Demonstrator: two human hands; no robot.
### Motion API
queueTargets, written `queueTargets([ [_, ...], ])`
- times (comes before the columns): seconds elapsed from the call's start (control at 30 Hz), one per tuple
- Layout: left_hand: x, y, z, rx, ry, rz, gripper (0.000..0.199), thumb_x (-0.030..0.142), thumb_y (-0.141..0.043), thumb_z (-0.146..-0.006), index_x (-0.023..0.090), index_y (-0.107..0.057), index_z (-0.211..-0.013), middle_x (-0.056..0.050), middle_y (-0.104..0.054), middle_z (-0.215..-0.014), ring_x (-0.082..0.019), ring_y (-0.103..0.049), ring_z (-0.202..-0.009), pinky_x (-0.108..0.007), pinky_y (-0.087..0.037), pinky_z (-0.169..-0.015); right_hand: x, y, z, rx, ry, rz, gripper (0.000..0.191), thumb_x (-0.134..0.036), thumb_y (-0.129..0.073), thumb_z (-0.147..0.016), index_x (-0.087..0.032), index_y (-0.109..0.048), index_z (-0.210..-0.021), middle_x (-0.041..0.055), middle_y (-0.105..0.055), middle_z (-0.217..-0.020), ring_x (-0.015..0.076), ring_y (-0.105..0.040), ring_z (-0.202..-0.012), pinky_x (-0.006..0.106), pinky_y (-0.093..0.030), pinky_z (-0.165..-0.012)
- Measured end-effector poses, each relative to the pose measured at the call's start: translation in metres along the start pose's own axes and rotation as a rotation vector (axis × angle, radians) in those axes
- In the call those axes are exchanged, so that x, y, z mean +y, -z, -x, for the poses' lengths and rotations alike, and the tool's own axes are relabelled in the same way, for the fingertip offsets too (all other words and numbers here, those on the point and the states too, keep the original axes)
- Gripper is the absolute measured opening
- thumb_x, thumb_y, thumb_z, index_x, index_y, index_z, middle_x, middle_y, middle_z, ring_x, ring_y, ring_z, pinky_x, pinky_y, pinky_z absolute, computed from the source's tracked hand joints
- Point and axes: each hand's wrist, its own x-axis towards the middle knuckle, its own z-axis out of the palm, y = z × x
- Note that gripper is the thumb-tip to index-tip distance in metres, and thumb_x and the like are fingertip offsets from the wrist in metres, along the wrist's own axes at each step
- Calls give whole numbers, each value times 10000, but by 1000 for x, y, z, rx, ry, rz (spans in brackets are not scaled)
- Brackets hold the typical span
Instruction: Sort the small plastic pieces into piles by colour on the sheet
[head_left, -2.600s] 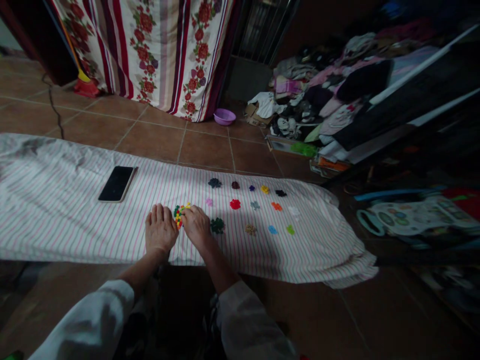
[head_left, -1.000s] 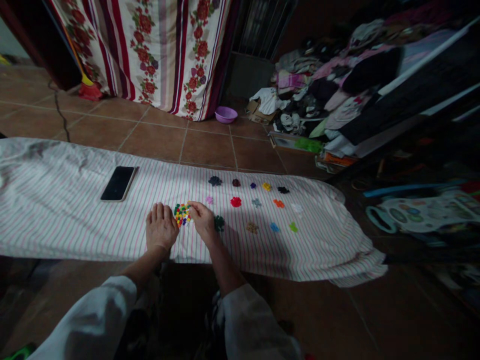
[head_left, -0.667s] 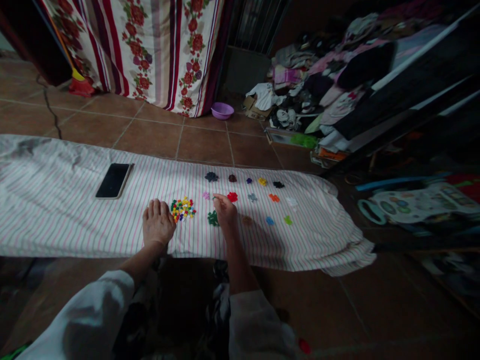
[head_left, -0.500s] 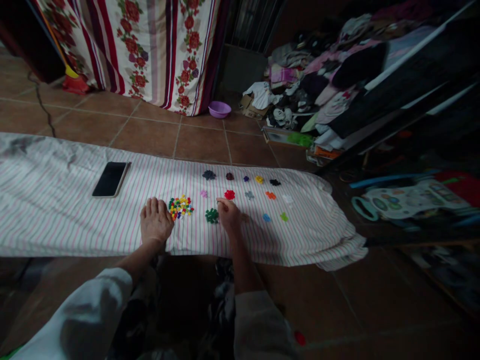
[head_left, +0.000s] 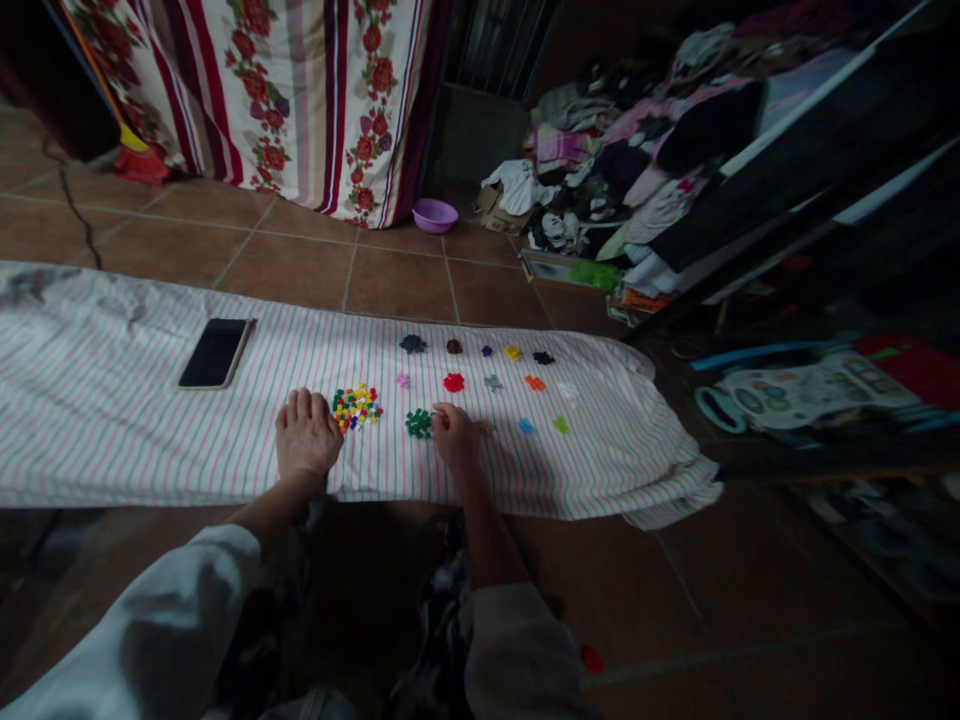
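My left hand (head_left: 307, 436) lies flat, palm down, on the striped cloth (head_left: 225, 445). Its thumb side touches the edge of a mixed pile of small coloured pieces (head_left: 357, 406). To the right, my right hand (head_left: 457, 437) is closed, thumb and fingertips together, just beside a heap of green pieces (head_left: 418, 423). Whatever its fingertips hold is too small to make out. Beyond it sit a red heap (head_left: 454, 382), a pink one (head_left: 403, 381) and a grey one (head_left: 493, 383). A tan heap (head_left: 484, 427) is partly hidden by the right hand.
Further single-colour heaps include yellow (head_left: 512, 352), orange (head_left: 535, 383), blue (head_left: 526, 426) and lime (head_left: 560, 425). A phone (head_left: 216, 354) lies at the left. On the tiled floor behind are a purple basin (head_left: 435, 215) and piled clothes (head_left: 600, 190).
My right hand has drawn back slightly towards me, away from the red heap and level with the green one. The left hand stays where it was. The whole view has shifted a little.
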Motion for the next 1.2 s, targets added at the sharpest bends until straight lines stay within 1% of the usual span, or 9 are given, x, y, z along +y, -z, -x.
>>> queueTargets([
  [0.17,-3,-5,1,24,-19,9,424,262,-329,-896,88,-547,-1215,-224,-508,-1382,-345,-386,-1366,-499,-337,-1073,4,0,3,-48,6,-26,283,-138,-489,-828,-175,-720,-988,81,-728,-967,204,-650,-931,315,-482,-892],
  [0.3,-5,-7,1,32,-9,22,422,269,-330,-901,99,-549,-1220,-220,-513,-1375,-343,-384,-1364,-507,-331,-1071,7,1,6,-61,23,-54,317,-145,-463,-855,-172,-721,-1037,89,-722,-1025,207,-644,-986,332,-475,-943],
  [0.53,-5,-8,2,38,-12,-16,392,271,-334,-900,115,-561,-1180,-199,-516,-1374,-333,-411,-1342,-485,-344,-1065,7,-2,13,-51,128,-11,371,-131,-418,-898,-140,-687,-1155,113,-680,-1101,205,-617,-1039,325,-467,-967],
  [0.77,-4,-5,2,37,-23,-34,355,269,-330,-902,130,-580,-1112,-191,-548,-1321,-324,-439,-1310,-476,-364,-1043,10,-5,19,-35,211,18,411,-108,-382,-908,-154,-663,-1205,119,-641,-1088,207,-590,-1030,320,-474,-941],
  [1.03,-4,-5,2,19,2,-25,348,276,-331,-903,149,-574,-1117,-178,-540,-1334,-319,-430,-1317,-478,-363,-1043,10,-9,13,-34,182,23,454,-68,-387,-874,-188,-637,-1234,100,-637,-1092,205,-574,-1059,325,-465,-959],
  [1.2,-8,-8,2,12,-1,3,370,283,-340,-897,153,-564,-1161,-177,-531,-1352,-313,-424,-1321,-484,-358,-1047,15,-7,15,-62,210,-8,464,-72,-372,-870,-163,-620,-1252,109,-637,-1147,205,-565,-1105,328,-451,-1000],
])
